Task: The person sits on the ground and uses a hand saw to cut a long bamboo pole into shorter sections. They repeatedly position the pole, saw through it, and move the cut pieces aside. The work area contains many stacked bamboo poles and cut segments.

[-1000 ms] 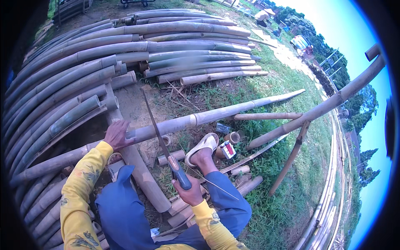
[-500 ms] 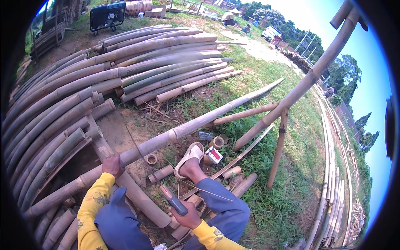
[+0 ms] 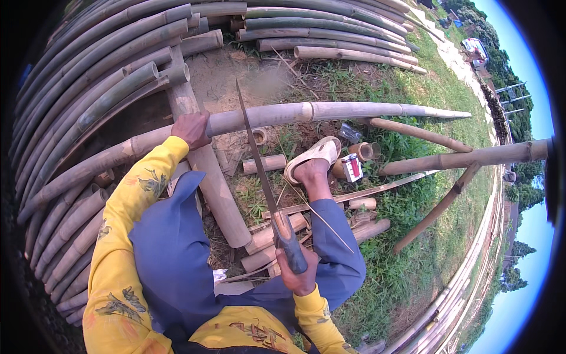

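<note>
Bamboo pole (image 3: 283, 112), long, round and greyish-brown, lies across a thick brown bamboo log (image 3: 218, 189), the left grip (image 3: 191, 130) clasped over the pole. The right grip (image 3: 299, 279) clenches a dark-handled handsaw (image 3: 266, 187) (its slender metal blade crossing in front of the pole).

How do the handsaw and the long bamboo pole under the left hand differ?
The handsaw has a thin, dark, flat blade; the bamboo pole is round, thicker and paler. The handsaw points mostly forward, whereas the bamboo pole runs from left to right. The handsaw is gripped in the right hand, while the bamboo pole has the left hand over it. Both have a hand on them.
</note>
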A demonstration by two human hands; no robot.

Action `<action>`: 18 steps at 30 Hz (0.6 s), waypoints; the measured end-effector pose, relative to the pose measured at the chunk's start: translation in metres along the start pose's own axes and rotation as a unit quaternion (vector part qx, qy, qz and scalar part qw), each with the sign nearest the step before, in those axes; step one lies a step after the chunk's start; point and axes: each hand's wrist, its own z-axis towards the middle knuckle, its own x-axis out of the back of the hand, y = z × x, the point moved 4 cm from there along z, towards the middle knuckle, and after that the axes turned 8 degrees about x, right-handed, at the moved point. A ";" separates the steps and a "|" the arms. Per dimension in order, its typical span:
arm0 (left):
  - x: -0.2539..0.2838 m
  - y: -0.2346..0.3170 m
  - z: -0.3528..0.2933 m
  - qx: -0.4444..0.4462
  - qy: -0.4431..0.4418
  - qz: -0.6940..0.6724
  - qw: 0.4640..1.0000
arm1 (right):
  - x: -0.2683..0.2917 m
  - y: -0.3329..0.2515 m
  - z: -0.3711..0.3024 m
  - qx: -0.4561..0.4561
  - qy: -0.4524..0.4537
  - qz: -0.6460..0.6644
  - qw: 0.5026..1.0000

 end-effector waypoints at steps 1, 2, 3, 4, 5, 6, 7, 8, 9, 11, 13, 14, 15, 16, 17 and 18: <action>0.001 0.004 -0.001 0.005 0.012 0.006 1.000 | -0.007 0.003 0.029 0.004 -0.029 -0.009 1.000; 0.004 -0.003 -0.003 0.022 0.008 -0.001 1.000 | -0.017 0.004 0.050 -0.008 -0.049 0.036 0.998; 0.010 -0.009 0.002 0.033 -0.004 0.007 0.999 | -0.021 0.007 0.072 -0.011 -0.065 0.075 0.995; 0.019 -0.014 0.010 0.036 -0.020 0.001 0.999 | -0.011 0.016 0.090 -0.017 -0.051 0.080 0.995; 0.012 -0.012 -0.002 0.036 -0.055 -0.005 0.998 | -0.002 0.026 0.079 -0.043 -0.038 0.086 0.995; 0.004 -0.008 -0.011 0.025 -0.056 0.001 0.998 | -0.004 0.026 0.067 -0.026 -0.039 0.075 0.996; 0.002 -0.004 -0.010 0.010 -0.046 0.010 0.999 | -0.021 0.031 0.043 -0.003 -0.056 0.059 0.997; 0.006 0.000 -0.004 0.004 -0.029 0.015 0.999 | -0.036 0.025 0.031 0.004 -0.026 0.065 0.998; 0.007 0.006 -0.007 0.006 -0.046 0.014 0.999 | -0.043 0.020 0.022 0.004 -0.001 0.072 0.997; 0.013 0.011 -0.009 0.001 -0.051 0.013 0.999 | -0.036 0.018 0.023 0.021 0.012 0.060 0.998; 0.010 0.005 -0.023 -0.010 -0.041 0.008 0.999 | -0.024 0.014 0.021 0.002 -0.018 0.042 0.999; 0.018 0.003 -0.024 -0.014 -0.027 0.008 0.999 | -0.017 0.007 0.021 0.010 -0.029 0.040 0.999; 0.026 0.003 -0.026 -0.021 -0.022 0.009 1.000 | -0.012 -0.002 0.020 0.016 -0.025 0.053 0.998; 0.036 0.008 -0.029 -0.028 -0.016 0.010 0.999 | -0.005 -0.013 0.019 0.023 -0.021 0.065 0.997; 0.046 0.012 -0.034 -0.036 -0.011 0.012 0.999 | -0.001 -0.020 0.015 0.029 -0.016 0.079 0.996; 0.058 0.019 -0.038 -0.049 0.005 0.013 0.999 | 0.003 -0.024 0.009 0.057 0.010 0.064 0.996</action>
